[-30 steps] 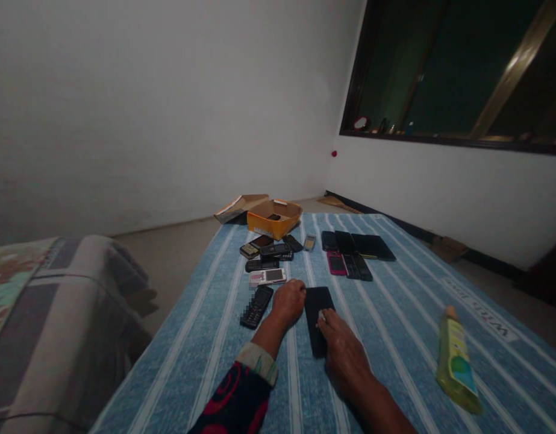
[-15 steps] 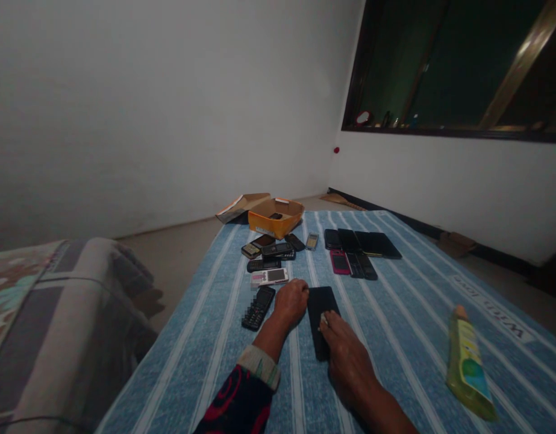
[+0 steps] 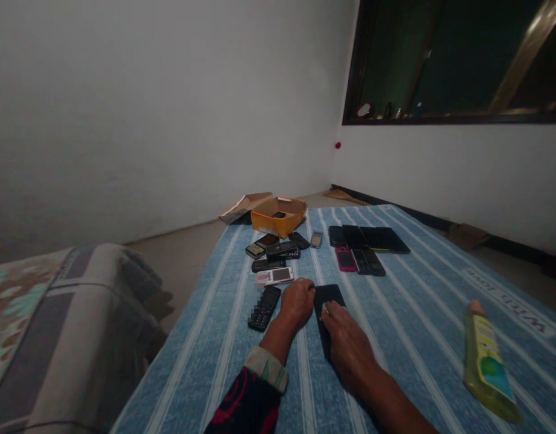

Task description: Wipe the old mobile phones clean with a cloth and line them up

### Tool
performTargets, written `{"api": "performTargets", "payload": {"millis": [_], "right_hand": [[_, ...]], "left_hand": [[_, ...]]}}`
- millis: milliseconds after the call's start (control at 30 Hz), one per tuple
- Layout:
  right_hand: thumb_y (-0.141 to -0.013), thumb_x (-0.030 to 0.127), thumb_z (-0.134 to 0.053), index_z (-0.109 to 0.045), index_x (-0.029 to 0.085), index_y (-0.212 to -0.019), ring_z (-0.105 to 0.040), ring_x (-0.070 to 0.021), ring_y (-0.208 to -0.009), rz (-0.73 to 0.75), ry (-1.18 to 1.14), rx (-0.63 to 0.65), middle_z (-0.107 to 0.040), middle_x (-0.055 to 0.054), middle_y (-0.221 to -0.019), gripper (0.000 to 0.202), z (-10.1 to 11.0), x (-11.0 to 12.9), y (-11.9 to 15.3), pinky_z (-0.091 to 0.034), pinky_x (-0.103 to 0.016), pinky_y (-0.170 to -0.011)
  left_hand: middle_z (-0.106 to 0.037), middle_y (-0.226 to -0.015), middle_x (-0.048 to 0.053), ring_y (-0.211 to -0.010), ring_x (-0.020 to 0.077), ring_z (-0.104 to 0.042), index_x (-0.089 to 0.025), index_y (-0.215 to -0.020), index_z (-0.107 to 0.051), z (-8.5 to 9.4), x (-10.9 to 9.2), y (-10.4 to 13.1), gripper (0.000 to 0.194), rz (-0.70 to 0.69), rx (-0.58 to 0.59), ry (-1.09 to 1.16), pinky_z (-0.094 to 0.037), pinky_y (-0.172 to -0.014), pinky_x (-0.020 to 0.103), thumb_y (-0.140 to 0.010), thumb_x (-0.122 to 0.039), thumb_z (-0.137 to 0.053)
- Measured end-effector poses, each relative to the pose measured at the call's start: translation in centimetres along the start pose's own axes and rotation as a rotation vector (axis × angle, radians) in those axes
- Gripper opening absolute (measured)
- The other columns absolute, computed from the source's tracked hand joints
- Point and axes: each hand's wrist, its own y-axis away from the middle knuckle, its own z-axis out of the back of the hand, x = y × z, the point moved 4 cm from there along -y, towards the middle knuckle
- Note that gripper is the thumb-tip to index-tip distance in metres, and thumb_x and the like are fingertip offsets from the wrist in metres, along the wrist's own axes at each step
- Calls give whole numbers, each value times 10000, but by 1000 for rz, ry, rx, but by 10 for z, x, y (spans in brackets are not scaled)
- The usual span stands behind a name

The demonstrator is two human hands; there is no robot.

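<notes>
Curling, the left hand [image 3: 297,301] is steadying the black gadget [image 3: 329,294] while the right hand [image 3: 350,345] is pinching a white scrap [image 3: 324,310].

Only words I can make out are on the blue striped cloth [image 3: 395,337]: a pale strip [image 3: 515,307] along its right edge, looks like "With love". Bottle label [image 3: 493,358] and phone keys [image 3: 260,316] are too blurry to read, sorry.
</notes>
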Motion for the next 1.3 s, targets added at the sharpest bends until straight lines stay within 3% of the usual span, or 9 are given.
{"api": "performTargets", "payload": {"millis": [133, 300, 433, 833, 1033, 1300], "right_hand": [[-847, -12, -354, -600, 80, -1270, -464, -259, -1311, -2, 34, 56, -548, -175, -1366, 498, 1, 10, -21, -327, -409, -1116], [-921, 59, -352, -649, 148, -1166, -555, -211, -1152, -20, 33, 67, -633, -121, -1207, 396, 9, 8, -54, -404, -315, -1007], [-938, 95, -357, -675, 149, -1067, -574, -215, -1072, -66, 37, 75, -645, -114, -1105, 348, 11, 3, -65, -415, -298, -953], [-913, 75, -341, -654, 135, -1127, -526, -195, -1186, -102, 4, 141, -623, -117, -1200, 384, 8, -8, -64, -341, -265, -1034], [-885, 38, -314, -575, 105, -1294, -462, -186, -1306, -210, 29, 136, -512, -128, -1404, 489, 6, -28, -51, -299, -260, -1096], [-879, 42, -316, -554, 94, -1327, -441, -200, -1336, -250, 51, 145, -477, -136, -1444, 510, 9, -23, -39, -317, -259, -1098]], "left_hand": [[-697, -1057, 94, -1022, 206, -635, -192, -995, -710, 0, -1, 0, 264, 1, 10, -23, -446, -881, 283, -915, -213, -460], [-696, -1046, 85, -1018, 191, -637, -197, -1014, -711, 1, -2, 0, 297, -4, 17, -41, -448, -875, 266, -925, -186, -428], [-694, -1047, 84, -1021, 194, -634, -190, -996, -710, 2, -2, 1, 293, -9, 17, -42, -448, -876, 267, -934, -204, -424], [-680, -1039, 88, -1001, 199, -633, -185, -1008, -688, 2, -5, 5, 289, 16, 16, -58, -452, -849, 276, -940, -242, -413], [-676, -1056, 90, -1023, 200, -624, -184, -1032, -682, 5, -8, 7, 277, 27, 31, -48, -443, -868, 279, -929, -228, -428], [-671, -1051, 104, -1013, 215, -632, -180, -1000, -706, 8, -10, 6, 279, 51, 44, -18, -442, -855, 286, -908, -217, -445]]}}
